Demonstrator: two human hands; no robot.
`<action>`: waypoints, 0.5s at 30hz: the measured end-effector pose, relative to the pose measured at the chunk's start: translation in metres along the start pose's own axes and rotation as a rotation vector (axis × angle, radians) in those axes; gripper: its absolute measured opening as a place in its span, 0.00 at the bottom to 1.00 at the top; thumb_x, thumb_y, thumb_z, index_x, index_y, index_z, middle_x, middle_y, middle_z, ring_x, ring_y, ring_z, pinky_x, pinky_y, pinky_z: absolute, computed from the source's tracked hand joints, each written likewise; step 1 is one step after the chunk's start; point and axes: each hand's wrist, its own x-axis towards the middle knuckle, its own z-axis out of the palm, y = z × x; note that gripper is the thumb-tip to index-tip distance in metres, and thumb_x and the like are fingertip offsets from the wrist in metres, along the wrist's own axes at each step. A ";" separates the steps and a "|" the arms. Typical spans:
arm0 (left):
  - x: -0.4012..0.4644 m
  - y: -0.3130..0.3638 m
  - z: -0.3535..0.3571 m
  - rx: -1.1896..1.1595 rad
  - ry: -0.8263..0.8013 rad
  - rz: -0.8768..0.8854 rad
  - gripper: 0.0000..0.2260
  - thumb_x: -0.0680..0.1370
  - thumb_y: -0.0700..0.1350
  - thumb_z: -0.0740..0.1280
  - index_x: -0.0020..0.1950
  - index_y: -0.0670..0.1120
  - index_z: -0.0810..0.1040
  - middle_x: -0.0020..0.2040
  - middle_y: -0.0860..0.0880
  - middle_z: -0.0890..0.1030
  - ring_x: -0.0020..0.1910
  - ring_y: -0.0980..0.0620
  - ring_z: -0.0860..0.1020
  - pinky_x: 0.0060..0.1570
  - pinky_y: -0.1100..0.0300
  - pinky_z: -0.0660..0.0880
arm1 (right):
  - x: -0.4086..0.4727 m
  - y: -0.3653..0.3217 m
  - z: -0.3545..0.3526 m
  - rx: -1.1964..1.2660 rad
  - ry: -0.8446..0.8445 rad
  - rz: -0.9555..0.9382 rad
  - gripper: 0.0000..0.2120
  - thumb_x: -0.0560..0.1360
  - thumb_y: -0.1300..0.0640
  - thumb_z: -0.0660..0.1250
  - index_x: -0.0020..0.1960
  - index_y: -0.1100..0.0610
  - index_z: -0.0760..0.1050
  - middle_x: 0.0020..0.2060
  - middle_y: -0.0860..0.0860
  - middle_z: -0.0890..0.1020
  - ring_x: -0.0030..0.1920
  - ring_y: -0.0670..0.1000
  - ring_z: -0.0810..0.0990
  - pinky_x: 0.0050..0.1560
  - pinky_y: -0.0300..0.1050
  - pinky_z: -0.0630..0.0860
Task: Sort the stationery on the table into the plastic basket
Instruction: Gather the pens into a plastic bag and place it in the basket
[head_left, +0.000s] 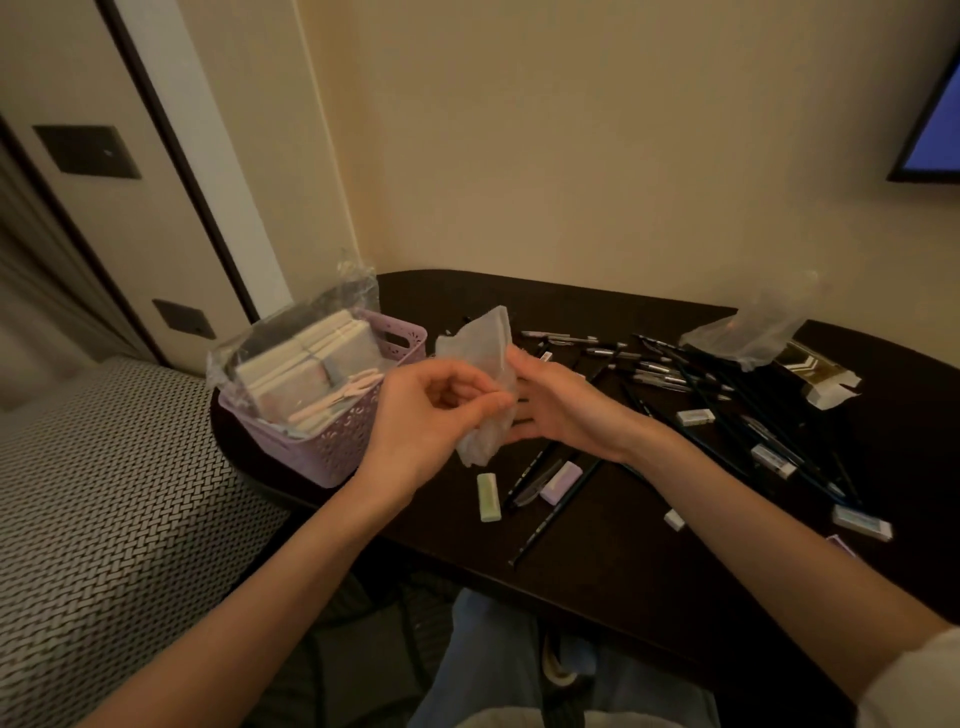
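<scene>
- Head view: both hands are in the middle, above the dark table (597, 561), and they hold a small translucent bag (485, 364) between them.
- The left hand (431, 415) pinches the lower edge of the bag between thumb and curled fingers; the grip is narrow and closed on the plastic.
- The right hand (556, 410) lies behind the bag. Its thumb presses on the bag's side, and the fingers look rather straight under it. I judge that it supports or opens the bag, but I cannot tell if anything is inside.
- The basket (332, 447) is lilac and stands at the left end of the table, just beside the left hand. It already holds a clear packet (306, 358) of pale flat pads or notebooks, and a thin pink tool, maybe scissors (343, 397), lies on top.
- So, in my judgement, only the first part of the task is done.
- Much stationery is left on the table: a loose heap of pens and pencils (675, 374) to the right of the hands, a green eraser (489, 496) and a lilac eraser (561, 480) near the front, and several white erasers (774, 460) further right.
- At the far right there is another crumpled clear bag (748, 332), and beside it an opened small carton (815, 379).
- A blue screen (935, 130) hangs on the wall at the top right; a woven seat (104, 493) is at the left.
</scene>
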 end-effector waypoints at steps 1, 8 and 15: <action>0.000 0.004 0.000 -0.051 -0.021 -0.067 0.05 0.69 0.41 0.75 0.43 0.44 0.82 0.39 0.48 0.83 0.41 0.50 0.82 0.43 0.60 0.80 | -0.002 0.000 0.002 -0.034 -0.015 0.010 0.26 0.79 0.42 0.52 0.70 0.57 0.67 0.62 0.60 0.77 0.62 0.58 0.78 0.61 0.55 0.76; -0.008 0.024 0.001 -0.210 -0.148 -0.239 0.16 0.68 0.43 0.75 0.49 0.34 0.80 0.39 0.38 0.83 0.32 0.50 0.81 0.33 0.66 0.77 | -0.011 -0.007 0.007 -0.020 -0.125 -0.002 0.24 0.82 0.48 0.47 0.46 0.47 0.82 0.47 0.51 0.83 0.54 0.51 0.80 0.63 0.52 0.73; -0.018 0.050 -0.006 -0.294 -0.166 -0.299 0.07 0.76 0.37 0.69 0.47 0.32 0.78 0.34 0.39 0.82 0.30 0.48 0.82 0.32 0.57 0.82 | -0.015 -0.004 0.014 0.322 -0.237 0.087 0.16 0.76 0.52 0.56 0.55 0.60 0.75 0.40 0.54 0.81 0.44 0.49 0.81 0.51 0.43 0.79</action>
